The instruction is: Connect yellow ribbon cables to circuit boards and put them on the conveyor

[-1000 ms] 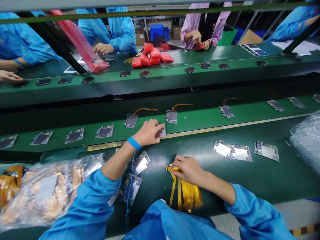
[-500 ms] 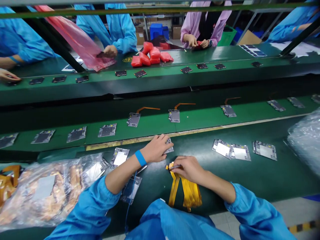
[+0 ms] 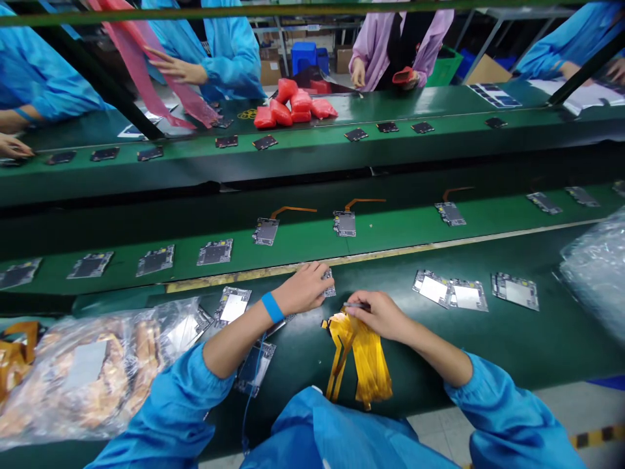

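My left hand [image 3: 306,288], with a blue band at the wrist, has its fingers closed over a small circuit board [image 3: 329,284] on the green bench. The palm and fingers hide most of that board. My right hand [image 3: 379,314] pinches slim grey tweezers [image 3: 356,305], tip pointing left. From near the tip a brownish flex cable [image 3: 343,358] appears to hang down. Below that hand lies a bundle of yellow flex cables [image 3: 371,374] on the bench. Left of my left hand are more boards with white pads, such as one circuit board [image 3: 233,306].
Several boards [image 3: 467,296] lie to the right. A clear bag [image 3: 97,371] of copper-coloured parts sits at left, plastic wrap [image 3: 598,267] at far right. A green conveyor [image 3: 303,244] carries spaced boards, some with orange cables. Co-workers sit across, near red packets [image 3: 293,104].
My right hand has risen slightly away from the yellow bundle with the tweezers, and a cable now shows apart from the pile. My left hand barely moved. Boards across the far line shifted left.
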Demonstrator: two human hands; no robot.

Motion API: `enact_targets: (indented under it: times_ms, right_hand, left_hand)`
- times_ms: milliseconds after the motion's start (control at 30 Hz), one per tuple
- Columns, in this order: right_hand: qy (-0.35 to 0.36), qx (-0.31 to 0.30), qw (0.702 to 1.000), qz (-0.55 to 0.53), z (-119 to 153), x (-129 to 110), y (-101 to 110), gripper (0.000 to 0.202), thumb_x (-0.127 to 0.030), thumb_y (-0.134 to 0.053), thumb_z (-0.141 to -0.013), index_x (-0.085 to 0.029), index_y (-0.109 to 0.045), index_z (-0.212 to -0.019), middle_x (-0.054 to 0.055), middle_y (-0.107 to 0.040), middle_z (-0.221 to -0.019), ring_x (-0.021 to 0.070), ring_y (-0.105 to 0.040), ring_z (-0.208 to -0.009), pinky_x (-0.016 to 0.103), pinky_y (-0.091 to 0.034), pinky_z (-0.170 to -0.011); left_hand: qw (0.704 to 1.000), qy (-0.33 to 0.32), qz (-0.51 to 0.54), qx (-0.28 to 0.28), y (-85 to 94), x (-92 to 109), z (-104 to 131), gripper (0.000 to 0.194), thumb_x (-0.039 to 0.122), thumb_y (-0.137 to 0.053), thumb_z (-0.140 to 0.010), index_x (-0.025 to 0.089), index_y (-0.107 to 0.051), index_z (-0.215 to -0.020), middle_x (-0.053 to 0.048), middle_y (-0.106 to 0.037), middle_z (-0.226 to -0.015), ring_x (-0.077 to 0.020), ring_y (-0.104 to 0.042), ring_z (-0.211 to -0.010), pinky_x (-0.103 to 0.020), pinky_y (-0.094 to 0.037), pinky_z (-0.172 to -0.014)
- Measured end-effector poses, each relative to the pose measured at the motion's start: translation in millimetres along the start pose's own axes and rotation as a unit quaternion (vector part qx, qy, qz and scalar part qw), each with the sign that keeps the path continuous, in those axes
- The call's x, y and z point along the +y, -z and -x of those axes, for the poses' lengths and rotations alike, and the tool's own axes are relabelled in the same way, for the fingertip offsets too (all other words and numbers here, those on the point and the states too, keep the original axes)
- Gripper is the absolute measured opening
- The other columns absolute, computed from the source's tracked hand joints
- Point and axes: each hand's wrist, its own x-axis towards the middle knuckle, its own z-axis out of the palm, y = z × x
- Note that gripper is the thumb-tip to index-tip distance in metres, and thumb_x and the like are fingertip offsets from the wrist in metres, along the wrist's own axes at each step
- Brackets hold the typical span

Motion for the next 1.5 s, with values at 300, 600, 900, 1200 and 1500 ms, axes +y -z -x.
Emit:
enact_targets:
  times_ms: [300, 600, 900, 1200, 1500]
  right_hand:
    - [-0.059, 0.03, 0.99, 0.124, -47.0, 2.9, 6.8, 0.019, -0.033, -0.062, -0.098, -0.025, -0.079, -0.098, 0.0, -0.079, -0.087, 0.0181, -0.067, -0.077, 0.026, -0.036, -0.066]
    - [-0.079, 0.033, 0.981, 0.175, -55.9, 0.9, 7.0, 0.02, -0.033, -0.061, -0.096, -0.027, -0.081, -0.099, 0.002, -0.081, -0.092, 0.0206, -0.072, -0.085, 0.026, -0.038, -0.065]
    - [-0.096, 0.006, 0.975, 0.2, -61.1, -8.7, 12.1, 0.02, -0.032, -0.063, -0.094, -0.027, -0.082, -0.097, 0.003, -0.081, -0.094, 0.0231, -0.073, -0.09, 0.027, -0.039, -0.065]
    - [-0.095, -0.008, 0.975, 0.2, -63.5, -6.7, 13.2, 0.021, -0.031, -0.063, -0.094, -0.027, -0.083, -0.1, 0.003, -0.081, -0.093, 0.0203, -0.072, -0.088, 0.025, -0.039, -0.067]
    - [-0.103, -0.06, 0.967, 0.223, -77.8, -12.5, 20.5, 0.019, -0.032, -0.065, -0.094, -0.026, -0.083, -0.096, 0.003, -0.08, -0.093, 0.0195, -0.071, -0.087, 0.025, -0.039, -0.066]
  left_hand:
    - [0.998, 0.021, 0.021, 0.055, -17.8, 0.4, 19.3, 0.019, 0.019, -0.057, -0.098, 0.016, -0.063, -0.115, -0.018, -0.054, -0.137, -0.0325, -0.051, -0.128, -0.05, -0.046, -0.108]
    - [0.998, 0.017, 0.015, 0.067, -24.2, 0.2, 20.0, 0.017, 0.019, -0.058, -0.099, 0.016, -0.063, -0.115, -0.019, -0.054, -0.14, -0.032, -0.052, -0.131, -0.051, -0.046, -0.111]
    - [0.998, 0.012, 0.001, 0.061, -23.1, 0.7, 19.4, 0.016, 0.021, -0.058, -0.1, 0.016, -0.064, -0.113, -0.02, -0.055, -0.139, -0.0328, -0.053, -0.132, -0.052, -0.046, -0.112]
    - [0.997, 0.007, 0.01, 0.075, -27.4, -0.2, 19.2, 0.016, 0.02, -0.059, -0.099, 0.015, -0.065, -0.113, -0.019, -0.056, -0.139, -0.0333, -0.053, -0.131, -0.053, -0.047, -0.11]
    - [0.996, 0.002, 0.025, 0.091, -29.2, 1.1, 18.6, 0.022, 0.021, -0.052, -0.103, 0.019, -0.066, -0.119, -0.017, -0.056, -0.137, -0.0324, -0.052, -0.131, -0.053, -0.047, -0.109]
